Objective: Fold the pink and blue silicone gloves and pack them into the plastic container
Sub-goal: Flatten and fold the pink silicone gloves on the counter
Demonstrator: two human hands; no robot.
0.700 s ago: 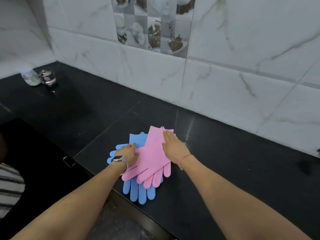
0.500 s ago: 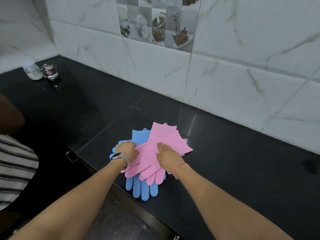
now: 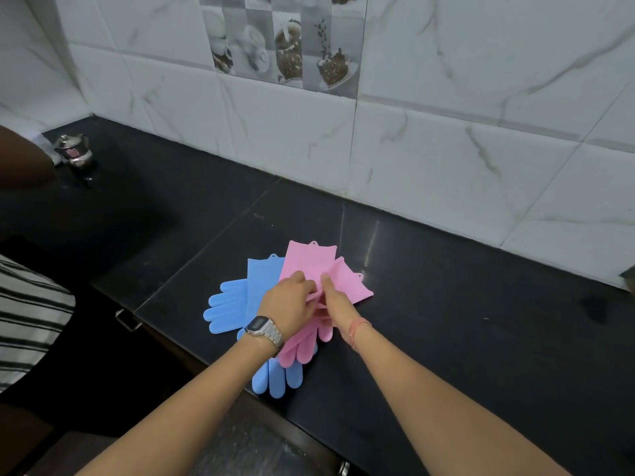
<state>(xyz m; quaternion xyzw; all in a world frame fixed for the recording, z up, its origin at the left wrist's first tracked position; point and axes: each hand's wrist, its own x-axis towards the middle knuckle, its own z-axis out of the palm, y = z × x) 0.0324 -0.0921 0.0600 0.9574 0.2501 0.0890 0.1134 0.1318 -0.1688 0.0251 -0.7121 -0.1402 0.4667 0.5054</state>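
Note:
Two pink silicone gloves (image 3: pixel 318 266) lie on top of blue silicone gloves (image 3: pixel 233 305) near the front edge of a black countertop (image 3: pixel 446 321). The pink cuffs fan apart toward the wall, and their fingers point toward me over the blue fingers. My left hand (image 3: pixel 288 305), with a metal watch on its wrist, pinches the pink gloves at their middle. My right hand (image 3: pixel 338 302) grips the same pink material right beside it. No plastic container is in view.
A small steel pot (image 3: pixel 74 152) stands at the far left corner of the counter. White marble tiles (image 3: pixel 446 159) back the counter. Another person's striped clothing (image 3: pixel 27 321) and arm (image 3: pixel 20 156) show at the left edge. A drawer handle (image 3: pixel 127 321) sits below the counter edge.
My hands moved from pressing flat on the pink gloves to gripping them together at the middle. The top pink glove's cuff has swung to the right, fanning away from the other.

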